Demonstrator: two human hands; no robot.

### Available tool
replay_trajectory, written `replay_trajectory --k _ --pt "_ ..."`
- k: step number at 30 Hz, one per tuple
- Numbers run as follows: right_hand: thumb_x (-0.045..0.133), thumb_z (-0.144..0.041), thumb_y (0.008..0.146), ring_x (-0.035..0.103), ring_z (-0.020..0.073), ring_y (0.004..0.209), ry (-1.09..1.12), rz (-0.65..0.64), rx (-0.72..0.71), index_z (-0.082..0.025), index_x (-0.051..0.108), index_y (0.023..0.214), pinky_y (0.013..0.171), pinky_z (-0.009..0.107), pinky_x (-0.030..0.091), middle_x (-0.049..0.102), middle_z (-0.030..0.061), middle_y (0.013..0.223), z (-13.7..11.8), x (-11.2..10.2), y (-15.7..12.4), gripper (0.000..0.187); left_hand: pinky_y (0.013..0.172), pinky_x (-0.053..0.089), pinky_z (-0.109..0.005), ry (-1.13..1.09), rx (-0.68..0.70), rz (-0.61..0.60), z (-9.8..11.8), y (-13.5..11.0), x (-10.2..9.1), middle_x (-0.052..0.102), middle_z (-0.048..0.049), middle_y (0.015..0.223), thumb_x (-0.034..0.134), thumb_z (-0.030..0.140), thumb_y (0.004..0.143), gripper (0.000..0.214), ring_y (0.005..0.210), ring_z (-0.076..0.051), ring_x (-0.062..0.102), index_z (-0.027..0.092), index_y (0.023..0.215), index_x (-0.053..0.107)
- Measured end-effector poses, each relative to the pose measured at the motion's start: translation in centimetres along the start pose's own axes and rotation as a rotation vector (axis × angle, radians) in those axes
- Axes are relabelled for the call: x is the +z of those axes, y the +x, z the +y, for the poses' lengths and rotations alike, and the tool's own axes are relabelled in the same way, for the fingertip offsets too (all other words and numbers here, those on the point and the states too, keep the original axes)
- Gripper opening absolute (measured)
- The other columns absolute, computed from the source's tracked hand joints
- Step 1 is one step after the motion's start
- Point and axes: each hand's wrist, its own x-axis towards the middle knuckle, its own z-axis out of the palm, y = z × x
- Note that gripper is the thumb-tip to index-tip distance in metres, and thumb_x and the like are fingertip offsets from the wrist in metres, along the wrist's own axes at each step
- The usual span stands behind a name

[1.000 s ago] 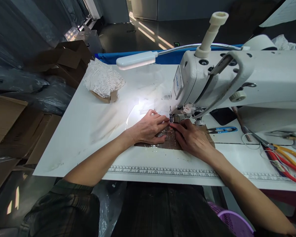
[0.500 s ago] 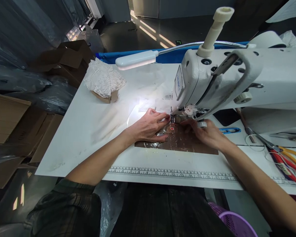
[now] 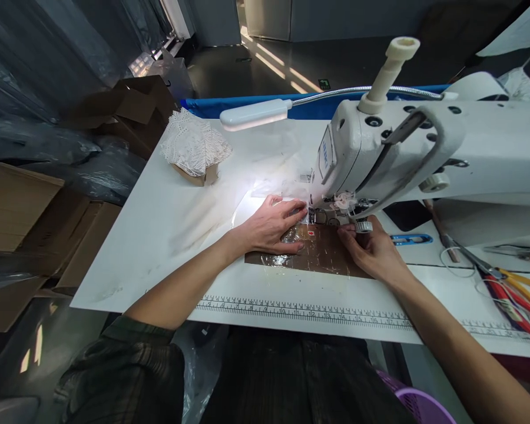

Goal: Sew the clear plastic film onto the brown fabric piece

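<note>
A white sewing machine (image 3: 424,147) stands on the white table (image 3: 168,235). Under its needle lies a brown sheet covered in clear plastic (image 3: 318,256), with sheer white fabric (image 3: 287,188) bunched behind the needle. My left hand (image 3: 271,227) lies flat on the brown sheet, its fingertips touching the sheer fabric beside the presser foot (image 3: 311,217). My right hand (image 3: 373,250) rests on the sheet's right side, fingers curled around a small ribbed knob (image 3: 363,226) under the machine head.
A gooseneck lamp (image 3: 256,113) lights the needle area. A lace bundle on a small box (image 3: 194,150) sits at the back left. Blue thread snips (image 3: 408,239) and red and yellow scissors (image 3: 516,288) lie at the right. Cardboard boxes (image 3: 22,206) stand left of the table.
My right hand slid right off the middle of the brown sheet and came up to the knob under the machine head. My left hand stayed in place.
</note>
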Motion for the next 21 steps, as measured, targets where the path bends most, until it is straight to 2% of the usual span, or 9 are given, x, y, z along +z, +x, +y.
replay_trajectory --k 3,6,8,11,14,16,18,21 --pt "0.057 -0.046 0.088 0.060 0.0192 0.076 0.080 0.055 0.108 -0.018 0.055 0.120 0.071 0.037 0.053 0.062 0.0103 0.101 -0.3 0.2 -0.1 0.042 0.111 0.027 -0.057 -0.032 -0.025 0.000 -0.1 -0.1 0.2 0.045 -0.0200 0.144 0.051 0.055 0.090 0.069 0.131 -0.035 0.044 0.011 0.142 0.041" --pt "0.057 -0.045 0.088 0.059 0.0184 0.075 0.123 0.067 0.142 -0.017 0.057 0.119 0.069 0.036 0.053 0.060 0.0104 0.102 -0.3 0.4 -0.2 0.042 0.113 0.020 -0.062 -0.061 -0.057 0.000 -0.1 0.0 0.2 0.043 -0.0190 0.146 0.053 0.056 0.089 0.071 0.135 -0.037 0.041 0.014 0.144 0.039" --pt "0.056 -0.045 0.088 0.059 0.0186 0.076 0.132 0.076 0.120 -0.017 0.057 0.118 0.070 0.037 0.053 0.059 0.0103 0.103 -0.2 0.5 -0.2 0.041 0.113 0.022 -0.061 -0.082 -0.068 0.003 -0.1 0.1 0.1 0.043 -0.0180 0.147 0.051 0.055 0.091 0.067 0.135 -0.035 0.041 0.015 0.143 0.040" --pt "0.054 -0.045 0.089 0.058 0.0192 0.077 0.101 0.107 0.064 -0.018 0.058 0.115 0.072 0.037 0.053 0.059 0.0102 0.101 -0.1 0.7 -0.2 0.038 0.110 0.030 -0.055 -0.086 -0.089 0.042 0.0 0.4 0.1 0.044 -0.0152 0.146 0.042 0.046 0.099 0.046 0.132 -0.031 0.044 0.018 0.135 0.047" --pt "0.053 -0.044 0.090 0.059 0.0206 0.080 0.050 0.120 0.006 -0.018 0.058 0.115 0.074 0.038 0.053 0.059 0.0099 0.100 -0.3 0.7 -0.2 0.036 0.100 0.035 -0.053 0.042 -0.263 0.155 -0.1 0.8 0.3 0.049 -0.0182 0.140 0.039 0.038 0.099 0.037 0.123 -0.033 0.049 0.015 0.126 0.052" --pt "0.052 -0.043 0.090 0.059 0.0210 0.080 0.035 0.113 -0.019 -0.018 0.058 0.114 0.075 0.038 0.052 0.059 0.0100 0.100 -0.2 0.7 -0.3 0.035 0.091 0.037 -0.054 0.161 -0.401 0.181 -0.4 1.2 0.5 0.054 -0.0220 0.131 0.040 0.038 0.098 0.038 0.110 -0.036 0.054 0.011 0.121 0.055" --pt "0.052 -0.043 0.090 0.059 0.0206 0.079 0.032 0.101 -0.030 -0.019 0.058 0.113 0.075 0.039 0.053 0.058 0.0101 0.102 -0.1 0.8 -0.4 0.034 0.085 0.038 -0.052 0.230 -0.442 0.139 -1.2 1.8 0.6 0.056 -0.0233 0.127 0.039 0.038 0.098 0.039 0.102 -0.036 0.056 0.009 0.117 0.056" --pt "0.052 -0.043 0.091 0.060 0.0201 0.076 0.029 0.098 -0.048 -0.018 0.058 0.110 0.077 0.042 0.053 0.057 0.0118 0.106 0.1 1.0 -0.5 0.032 0.086 0.040 -0.050 0.215 -0.382 0.058 -2.7 2.6 0.4 0.052 -0.0218 0.135 0.036 0.036 0.098 0.041 0.110 -0.036 0.055 0.010 0.124 0.054"
